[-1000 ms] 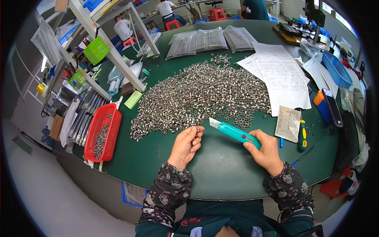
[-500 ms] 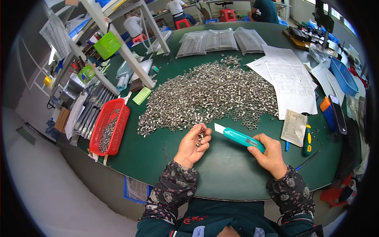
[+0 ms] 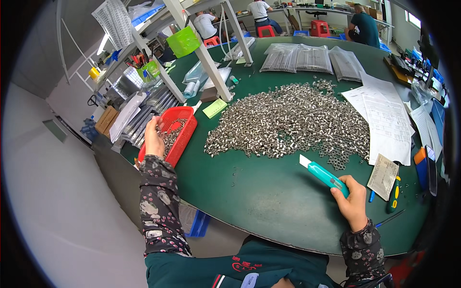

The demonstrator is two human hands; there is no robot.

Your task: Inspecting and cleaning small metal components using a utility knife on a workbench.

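We can pass a hand over the near stretch of green tabletop [image 3: 249, 192], between the red basket [image 3: 185, 140] at left and the turquoise cutter [image 3: 328, 177] in our right hand [image 3: 353, 201]. Beyond, the heap of metal parts [image 3: 288, 120] blocks us; a white shelf post [image 3: 214, 72] rises far left, and papers [image 3: 389, 129] and a tan card [image 3: 382, 176] crowd the right.

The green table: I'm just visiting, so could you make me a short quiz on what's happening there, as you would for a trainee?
1. Which hand holds the knife?
2. True or false: the plastic bags lie beyond the heap of metal rings, at the table's far side.
3. Where is the left hand?
a) at the papers
b) at the red basket
c) at the phone

Key: 1. The right hand. 2. True. 3. b.
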